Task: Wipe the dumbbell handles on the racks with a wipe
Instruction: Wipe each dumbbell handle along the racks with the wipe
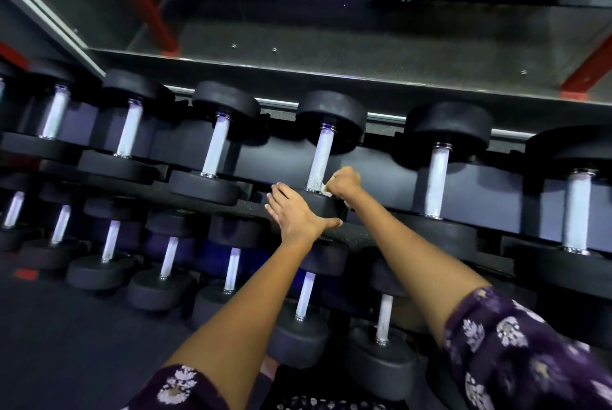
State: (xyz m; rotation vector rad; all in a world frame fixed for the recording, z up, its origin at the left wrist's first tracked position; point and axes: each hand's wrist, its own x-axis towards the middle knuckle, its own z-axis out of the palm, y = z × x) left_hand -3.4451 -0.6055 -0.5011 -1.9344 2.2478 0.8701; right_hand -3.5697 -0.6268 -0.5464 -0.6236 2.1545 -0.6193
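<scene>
Far left, we see the middle tier of the rack (331, 158) carrying a row of black dumbbells with pale knurled handles, each lying front to back. First neighbour dumbbell (127, 131) sits left, second neighbour dumbbell (215, 144) just right of it, well apart from both hands.

Below them is the lower tier, a second row of smaller dumbbells (169, 257), partly hidden by our forearms.

Centre: left hand (296, 211) lies flat on the near head of the target dumbbell (331, 121), fingers straight and spread, thumb out along the head's front edge. It grips nothing, only rests on the head.

Just right of it is the dumbbell handle (319, 161), upright in view and slightly tilted, its lower end meeting the near head.

Right hand (344, 182) is at the base of that handle, fingers curled tight around a white wipe (326, 190). Only a small scrap of wipe shows between fingers and handle. The wipe touches the handle's lower end on its right side; how far it wraps round we cannot tell.

Further right are two larger dumbbells (440, 177) on the same tier, untouched. Patterned purple sleeve (516, 350) covers our right upper arm at bottom right.

Along the top, the underside of the upper shelf (331, 55), with red frame struts (155, 22) behind.
</scene>
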